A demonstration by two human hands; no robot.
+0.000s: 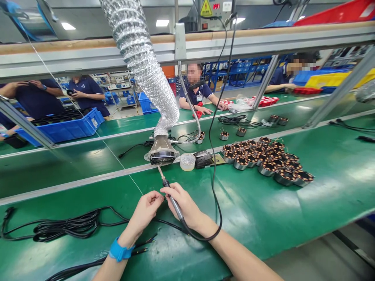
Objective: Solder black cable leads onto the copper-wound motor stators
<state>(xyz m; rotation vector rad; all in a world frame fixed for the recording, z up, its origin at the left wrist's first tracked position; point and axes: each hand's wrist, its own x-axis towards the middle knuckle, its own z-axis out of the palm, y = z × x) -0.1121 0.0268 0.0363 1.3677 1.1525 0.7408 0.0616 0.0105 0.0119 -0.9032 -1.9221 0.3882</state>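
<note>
My right hand (184, 205) is wrapped round a soldering iron (175, 206), its tip pointing up and away toward the fume hood. Close beside it on the left, my left hand (149, 207) is closed in a pinch; what lies between its fingertips is too small to name. A black cable (168, 223) passes beneath both hands and runs left to a coiled black cord (70, 226) on the green bench. Below my left wrist lie cable ends (140, 251) with stripped tips. Beyond the iron tip stands a round, pale tub (187, 161).
A silver exhaust duct (146, 66) ends in a fume hood (162, 150) ahead. Many wound motor stators (266, 158) cover the bench at right. The iron's black cord (215, 187) hangs from above. Across the line, a person (197, 91) sits near a blue crate (64, 127).
</note>
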